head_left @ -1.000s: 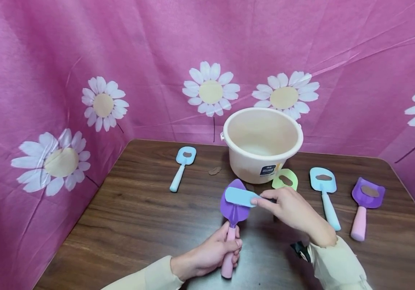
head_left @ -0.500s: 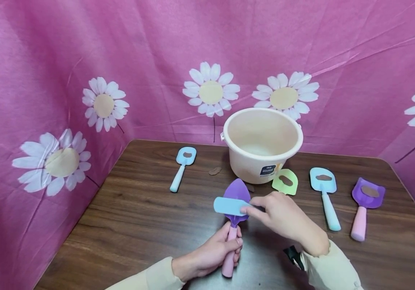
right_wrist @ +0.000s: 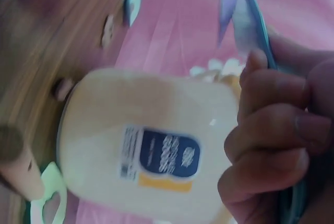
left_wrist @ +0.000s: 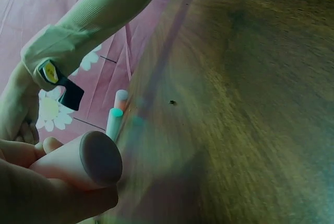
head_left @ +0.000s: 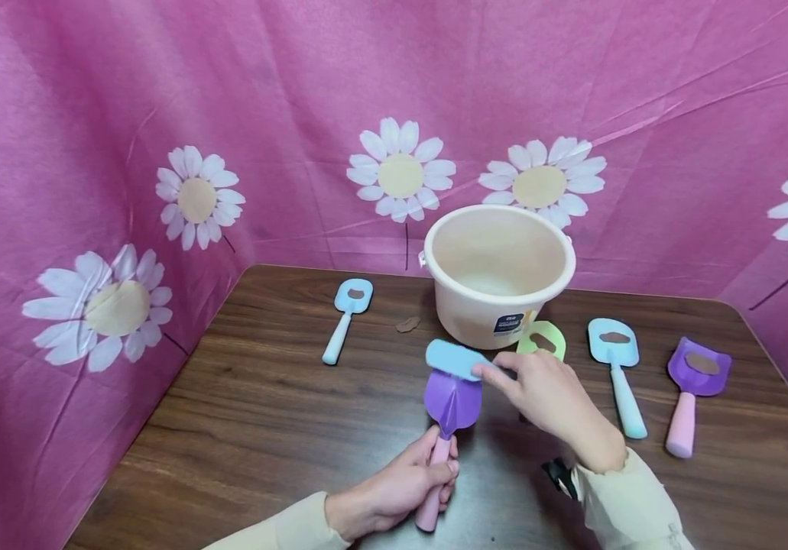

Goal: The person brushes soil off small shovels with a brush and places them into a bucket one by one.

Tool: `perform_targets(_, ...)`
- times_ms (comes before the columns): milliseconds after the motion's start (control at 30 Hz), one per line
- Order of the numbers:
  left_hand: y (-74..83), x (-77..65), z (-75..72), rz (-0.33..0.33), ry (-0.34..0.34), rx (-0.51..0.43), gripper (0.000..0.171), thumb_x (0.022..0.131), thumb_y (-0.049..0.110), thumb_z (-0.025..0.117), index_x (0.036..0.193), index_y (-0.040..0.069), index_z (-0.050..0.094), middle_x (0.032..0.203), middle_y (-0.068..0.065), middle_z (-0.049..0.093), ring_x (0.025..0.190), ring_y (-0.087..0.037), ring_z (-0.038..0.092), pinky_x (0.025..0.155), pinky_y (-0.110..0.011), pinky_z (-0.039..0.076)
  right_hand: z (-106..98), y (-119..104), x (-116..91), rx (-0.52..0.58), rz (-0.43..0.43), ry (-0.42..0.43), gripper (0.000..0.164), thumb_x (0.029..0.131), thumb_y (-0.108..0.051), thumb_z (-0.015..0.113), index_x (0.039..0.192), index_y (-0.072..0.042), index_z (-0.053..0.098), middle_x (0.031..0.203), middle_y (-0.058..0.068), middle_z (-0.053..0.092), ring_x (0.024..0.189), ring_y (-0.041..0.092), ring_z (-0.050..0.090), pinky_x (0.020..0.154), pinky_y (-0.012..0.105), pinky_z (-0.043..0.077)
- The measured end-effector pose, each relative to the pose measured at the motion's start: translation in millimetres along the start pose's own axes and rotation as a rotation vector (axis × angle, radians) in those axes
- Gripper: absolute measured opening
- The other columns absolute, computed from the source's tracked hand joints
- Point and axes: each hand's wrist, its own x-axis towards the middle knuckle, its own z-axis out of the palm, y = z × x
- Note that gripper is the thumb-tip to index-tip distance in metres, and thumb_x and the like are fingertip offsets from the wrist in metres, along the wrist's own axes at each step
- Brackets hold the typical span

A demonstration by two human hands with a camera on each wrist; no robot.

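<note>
In the head view my left hand (head_left: 403,485) grips the pink handle of a trowel, its purple blade (head_left: 452,405) pointing away toward the bucket. The handle's butt end (left_wrist: 102,158) pokes out of the fist in the left wrist view. My right hand (head_left: 545,393) pinches a light blue brush (head_left: 455,359), laid crosswise over the blade's far end and hiding the trowel's tip. Seen from the right wrist, the curled fingers (right_wrist: 276,135) wrap the brush's teal handle, and its pale bristle side faces the purple blade.
A cream bucket (head_left: 504,305) stands behind the hands, with a green tool (head_left: 553,340) at its foot. Blue shovels (head_left: 352,296) lie left and right (head_left: 627,401), each with a brown patch. A purple shovel (head_left: 682,424) lies far right. A brown flake (head_left: 407,325) rests left of the bucket.
The brush slid down and left across the blade, then back up to its far end. The purple blade now sits slightly lower and tilted differently. The left hand keeps its grip.
</note>
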Motion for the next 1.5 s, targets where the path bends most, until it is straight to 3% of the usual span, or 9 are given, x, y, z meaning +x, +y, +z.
perform_targets(100,-1.2,-0.5,0.6,-0.006,-0.008,0.002,0.016,0.095,0.003,0.045,0.109,0.001,0.037,0.071,-0.002,0.045,0.060,-0.012,0.043,0.054,-0.022,0.041,-0.2,7.3,2.2,-0.012,0.075,0.025,0.044,0.092,-0.053,0.054,0.060,-0.024,0.050,0.055,-0.006,0.032,0.056,0.013,0.039,0.047,0.027,0.031)
perform_targets(233,-3.1,0.1,0.1,-0.004,-0.003,-0.002,0.014,0.096,0.003,0.045,0.108,0.002,0.038,0.072,-0.002,0.046,0.060,-0.012,0.043,0.054,-0.022,0.041,2.4,11.0,2.8,-0.004,0.076,0.040,0.050,0.093,-0.055,0.052,0.058,-0.021,0.043,0.055,-0.007,0.029,0.054,0.012,0.036,0.046,0.026,0.029)
perform_targets(533,7.4,2.4,-6.1,-0.003,0.063,-0.099,0.012,0.095,0.009,0.047,0.106,0.010,0.043,0.075,-0.001,0.046,0.062,-0.012,0.045,0.058,-0.024,0.043,4.5,11.3,-5.4,0.105,-0.204,0.033,0.046,0.090,-0.040,0.065,0.057,-0.025,0.037,0.056,-0.018,0.017,0.051,-0.004,0.017,0.045,0.015,0.020)
perform_targets(667,11.8,1.5,-8.9,-0.009,0.051,-0.114,0.011,0.096,0.009,0.047,0.104,0.013,0.042,0.074,-0.001,0.045,0.063,-0.013,0.044,0.059,-0.025,0.043,4.8,13.1,-9.0,0.147,-0.248,0.003,0.047,0.089,-0.039,0.067,0.058,-0.024,0.035,0.057,-0.020,0.015,0.052,-0.005,0.014,0.045,0.014,0.018)
perform_targets(800,14.4,-1.0,-8.4,-0.020,0.006,-0.114,0.012,0.096,0.006,0.046,0.104,0.011,0.039,0.073,-0.002,0.044,0.063,-0.013,0.044,0.061,-0.024,0.042,6.2,16.5,-7.8,0.192,-0.222,-0.014,0.045,0.089,-0.038,0.066,0.058,-0.025,0.037,0.057,-0.020,0.016,0.052,-0.005,0.017,0.045,0.015,0.021)
perform_targets(967,17.0,-3.9,-7.0,-0.007,-0.037,-0.114,0.014,0.095,0.003,0.046,0.104,0.010,0.038,0.073,-0.001,0.043,0.064,-0.012,0.044,0.062,-0.024,0.042,5.0,20.9,-4.8,0.203,-0.122,-0.015,0.038,0.090,-0.040,0.064,0.059,-0.029,0.046,0.053,-0.019,0.021,0.052,-0.001,0.026,0.046,0.018,0.027)
perform_targets(1267,11.3,-4.8,-7.9,0.003,-0.115,-0.095,0.017,0.094,0.001,0.046,0.102,0.011,0.036,0.073,0.000,0.044,0.063,-0.010,0.045,0.061,-0.022,0.044,1.4,20.4,1.3,0.046,0.048,0.126,0.047,0.091,-0.052,0.058,0.056,-0.024,0.044,0.053,-0.010,0.029,0.054,0.010,0.035,0.047,0.023,0.030)
perform_targets(1400,11.6,-3.5,-7.3,0.005,-0.110,-0.088,0.018,0.093,0.002,0.049,0.103,0.009,0.036,0.074,0.000,0.045,0.063,-0.010,0.046,0.061,-0.022,0.044,1.1,12.8,2.7,-0.022,0.048,0.200,0.049,0.091,-0.050,0.059,0.057,-0.020,0.039,0.056,-0.008,0.026,0.050,0.012,0.030,0.044,0.025,0.025)
perform_targets(1500,13.9,-2.0,-6.8,0.009,-0.072,-0.078,0.017,0.093,0.003,0.051,0.105,0.008,0.039,0.074,-0.001,0.046,0.064,-0.010,0.045,0.061,-0.022,0.043,1.1,2.5,1.3,-0.047,-0.028,0.238,0.047,0.089,-0.045,0.064,0.058,-0.021,0.038,0.055,-0.010,0.022,0.050,0.010,0.028,0.043,0.023,0.024)
